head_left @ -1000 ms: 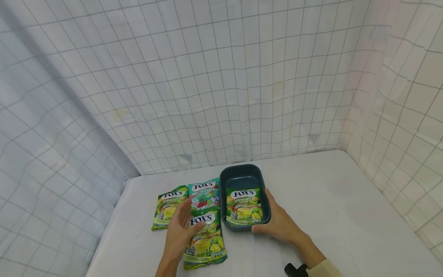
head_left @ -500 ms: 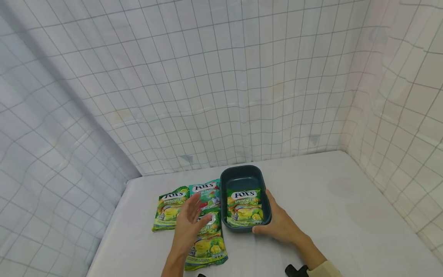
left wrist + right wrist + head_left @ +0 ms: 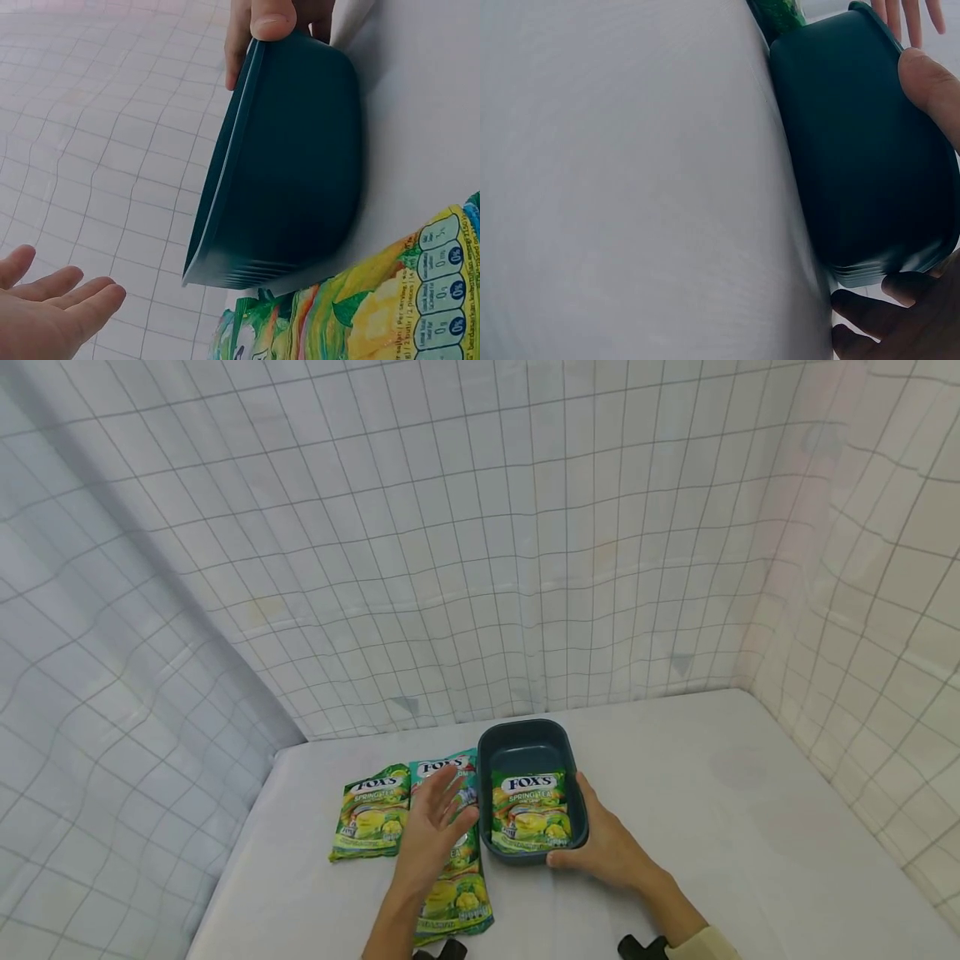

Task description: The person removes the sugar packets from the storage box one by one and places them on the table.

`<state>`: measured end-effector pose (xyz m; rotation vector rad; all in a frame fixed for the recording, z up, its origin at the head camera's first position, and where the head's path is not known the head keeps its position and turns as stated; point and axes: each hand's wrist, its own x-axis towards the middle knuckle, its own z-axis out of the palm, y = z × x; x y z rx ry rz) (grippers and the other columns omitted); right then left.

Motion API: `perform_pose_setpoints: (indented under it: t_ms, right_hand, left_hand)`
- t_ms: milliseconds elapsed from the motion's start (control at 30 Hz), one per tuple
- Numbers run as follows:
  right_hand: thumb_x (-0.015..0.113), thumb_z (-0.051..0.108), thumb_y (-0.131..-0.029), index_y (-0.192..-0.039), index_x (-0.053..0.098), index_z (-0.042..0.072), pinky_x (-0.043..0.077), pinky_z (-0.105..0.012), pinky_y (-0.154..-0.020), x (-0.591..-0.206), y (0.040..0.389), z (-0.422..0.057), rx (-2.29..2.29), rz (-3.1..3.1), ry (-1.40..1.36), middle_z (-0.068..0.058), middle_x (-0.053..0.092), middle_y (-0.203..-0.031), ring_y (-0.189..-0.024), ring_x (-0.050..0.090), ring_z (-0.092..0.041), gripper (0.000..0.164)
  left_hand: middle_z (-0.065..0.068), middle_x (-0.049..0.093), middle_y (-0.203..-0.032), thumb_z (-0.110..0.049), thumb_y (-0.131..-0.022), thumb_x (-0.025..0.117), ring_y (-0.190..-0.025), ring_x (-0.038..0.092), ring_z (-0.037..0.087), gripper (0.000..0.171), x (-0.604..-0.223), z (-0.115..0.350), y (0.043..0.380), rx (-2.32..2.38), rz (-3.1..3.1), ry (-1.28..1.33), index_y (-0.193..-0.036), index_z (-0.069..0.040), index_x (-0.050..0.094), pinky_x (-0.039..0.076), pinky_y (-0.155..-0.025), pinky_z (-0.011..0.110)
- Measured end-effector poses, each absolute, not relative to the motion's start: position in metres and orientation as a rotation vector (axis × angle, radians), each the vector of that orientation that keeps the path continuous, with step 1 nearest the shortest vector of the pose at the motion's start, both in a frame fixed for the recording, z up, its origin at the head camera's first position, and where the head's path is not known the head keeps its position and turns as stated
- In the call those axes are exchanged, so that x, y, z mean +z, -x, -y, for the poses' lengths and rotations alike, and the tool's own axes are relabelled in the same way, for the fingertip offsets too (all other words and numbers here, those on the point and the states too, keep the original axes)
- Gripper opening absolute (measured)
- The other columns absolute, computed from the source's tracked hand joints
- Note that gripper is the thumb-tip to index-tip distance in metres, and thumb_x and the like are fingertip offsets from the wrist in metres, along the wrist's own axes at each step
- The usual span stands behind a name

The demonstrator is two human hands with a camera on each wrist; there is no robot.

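Note:
A dark teal rectangular tub (image 3: 522, 750) stands on the table, with a green-yellow Fox's Spring Tea candy bag (image 3: 530, 814) lying inside its near half. My right hand (image 3: 611, 845) grips the tub's near right corner, thumb on the near wall and fingers along the right side. Fingers spread, my left hand (image 3: 431, 839) hovers above the bags left of the tub, holding nothing. Beneath it, a Spring Tea bag (image 3: 459, 902) and a teal Mint Blossom bag (image 3: 459, 762) are partly hidden. Another Spring Tea bag (image 3: 371, 814) lies at the far left of the group.
White cloth covers the table (image 3: 712, 793). Grid-patterned white curtains (image 3: 450, 568) rise behind it and on both sides. The left wrist view has the tub's outer wall (image 3: 300, 150) close beside a candy bag (image 3: 390, 315).
My left hand has moved right and slightly forward over the bags, covering more of the Mint Blossom bag. The right hand and the tub look nearly still.

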<state>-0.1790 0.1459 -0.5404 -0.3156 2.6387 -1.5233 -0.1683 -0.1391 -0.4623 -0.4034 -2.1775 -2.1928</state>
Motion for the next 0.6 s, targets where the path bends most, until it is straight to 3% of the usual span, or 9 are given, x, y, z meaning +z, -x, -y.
perform_pose_setpoints:
  t_ms: [367,600]
  right_hand:
    - [0.089,0.064,-0.066,-0.165,0.001,0.014,0.029,-0.064,-0.113,-0.542,0.179,-0.146,-1.538,-2.632,0.319,-0.015,0.025,-0.165,-0.147,0.031,-0.038,0.141]
    - [0.090,0.059,-0.068,-0.165,0.002,0.013,0.030,-0.064,-0.112,-0.541,0.179,-0.145,-1.559,-2.631,0.341,-0.014,0.025,-0.165,-0.146,0.033,-0.036,0.139]
  left_hand:
    - [0.012,0.030,-0.163,-0.017,-0.098,0.069,-0.150,0.029,0.033,0.075,-0.454,0.125,0.172,-2.204,2.205,0.462,-0.159,-0.007,0.028,0.030,-0.117,0.046]
    - [0.016,0.028,-0.163,-0.019,-0.101,0.064,-0.149,0.027,0.039,0.068,-0.457,0.112,0.177,-2.188,2.251,0.474,-0.158,-0.007,0.030,0.035,-0.115,0.051]
